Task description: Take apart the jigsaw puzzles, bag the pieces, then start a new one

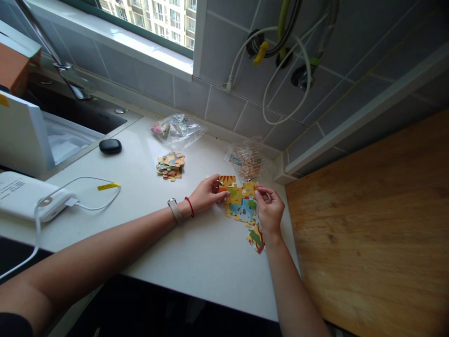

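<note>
A partly joined jigsaw puzzle (242, 210) in yellow and blue lies on the white counter between my hands. My left hand (205, 195) is closed at its left edge, thumb and fingers on a puzzle piece (227, 179) with red rays on yellow. My right hand (270, 210) pinches a yellow puzzle piece (249, 188) at the upper right corner; whether it is fully seated I cannot tell. Beside my right wrist lie green and red puzzle pieces (257, 238), partly covered by it. Farther left is a pile of loose puzzle pieces (170, 165).
Behind the puzzle sit a clear bag of pieces (247, 158) and another plastic bag (178, 130). A black oval case (110, 146), a white power bank (28, 196) with its cable, and a sink (80, 110) are at left. A wooden board (372, 220) stands at right.
</note>
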A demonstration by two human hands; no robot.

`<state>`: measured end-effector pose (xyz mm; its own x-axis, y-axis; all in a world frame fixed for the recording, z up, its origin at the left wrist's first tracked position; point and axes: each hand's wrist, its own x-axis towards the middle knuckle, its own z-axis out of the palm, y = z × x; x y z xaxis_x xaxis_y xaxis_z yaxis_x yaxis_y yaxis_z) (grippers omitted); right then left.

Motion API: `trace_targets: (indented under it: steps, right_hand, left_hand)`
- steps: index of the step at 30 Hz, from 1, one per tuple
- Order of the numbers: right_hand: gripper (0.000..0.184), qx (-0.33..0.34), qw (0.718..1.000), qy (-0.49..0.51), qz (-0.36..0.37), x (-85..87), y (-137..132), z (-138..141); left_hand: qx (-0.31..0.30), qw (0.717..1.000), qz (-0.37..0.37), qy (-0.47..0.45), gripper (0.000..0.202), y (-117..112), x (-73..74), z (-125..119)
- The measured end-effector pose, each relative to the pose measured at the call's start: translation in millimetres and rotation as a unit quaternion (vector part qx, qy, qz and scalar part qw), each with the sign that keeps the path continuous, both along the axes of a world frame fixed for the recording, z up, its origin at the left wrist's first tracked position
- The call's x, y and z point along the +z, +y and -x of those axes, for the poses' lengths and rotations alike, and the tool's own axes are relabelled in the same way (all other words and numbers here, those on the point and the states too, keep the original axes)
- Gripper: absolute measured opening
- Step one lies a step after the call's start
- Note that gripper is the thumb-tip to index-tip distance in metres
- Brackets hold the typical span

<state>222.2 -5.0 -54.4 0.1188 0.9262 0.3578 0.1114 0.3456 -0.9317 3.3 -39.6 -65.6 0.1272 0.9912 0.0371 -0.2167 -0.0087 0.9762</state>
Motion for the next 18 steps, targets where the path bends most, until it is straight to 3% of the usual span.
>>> trace_targets:
  steps: [11, 18]
  right_hand:
    - [0.03, -0.007, 0.998, -0.006, 0.055, 0.4, -0.8, -2.2]
    - [0.035, 0.065, 0.992, -0.013, 0.107, 5.2, -6.8, 2.6]
  left_hand:
    - [0.0, 1.0, -0.009, 0.011, 0.05, -0.8, 2.0, -0.1]
    - [0.003, 1.0, -0.004, 0.009, 0.048, -0.7, 3.0, 0.2]
